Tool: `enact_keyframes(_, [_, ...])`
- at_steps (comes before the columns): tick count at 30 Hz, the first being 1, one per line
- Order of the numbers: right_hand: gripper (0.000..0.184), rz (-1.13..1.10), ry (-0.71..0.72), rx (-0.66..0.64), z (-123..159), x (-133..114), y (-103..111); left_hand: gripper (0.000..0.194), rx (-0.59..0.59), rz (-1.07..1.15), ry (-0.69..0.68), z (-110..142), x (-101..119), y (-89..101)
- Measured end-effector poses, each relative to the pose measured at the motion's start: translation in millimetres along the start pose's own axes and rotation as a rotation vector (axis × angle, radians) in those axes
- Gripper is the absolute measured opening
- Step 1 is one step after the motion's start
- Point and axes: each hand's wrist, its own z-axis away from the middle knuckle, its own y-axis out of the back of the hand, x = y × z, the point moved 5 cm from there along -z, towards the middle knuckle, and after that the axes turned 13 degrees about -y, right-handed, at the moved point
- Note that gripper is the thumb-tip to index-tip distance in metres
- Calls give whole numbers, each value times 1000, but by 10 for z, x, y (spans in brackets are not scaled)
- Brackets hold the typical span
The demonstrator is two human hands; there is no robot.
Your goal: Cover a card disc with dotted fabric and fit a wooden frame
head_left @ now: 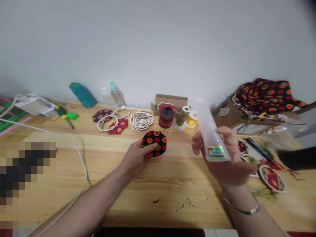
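Your pale wooden table (138,191) lies beneath both hands; your right hand (230,169), blurred, holds a tilted translucent squeeze tube (208,131) above it; your left hand (134,156) pinches a black, flower-patterned fabric piece (156,139), left of the tube, thumb on top.

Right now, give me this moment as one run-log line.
left hand: holds patterned piece | right hand: holds translucent tube, label showing | beyond hands: wooden cutout stack, red-and-black spool
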Motion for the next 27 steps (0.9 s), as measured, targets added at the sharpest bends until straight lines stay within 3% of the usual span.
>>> enact_keyframes(5, [21,3,34,176,-48,-130,115,31,-34,-42,34,37,-10,-41])
enact_keyframes(10, [46,144,190,357,-202,-407,376,30,-146,-145,69,78,-43,-66])
enact_keyframes(12, [42,223,236,451,-322,-440,561,30,-178,-163,81,90,-57,-68])
enact_keyframes(14, [33,319,232,543,-473,-374,769,29,-194,-167,86,95,-63,-67])
enact_keyframes(19, [37,450,34,690,-871,75,1205,26,-204,-175,79,87,-52,-71])
enact_keyframes(27, [27,589,-140,726,-1264,534,1474,28,-147,-171,62,80,-11,-56])
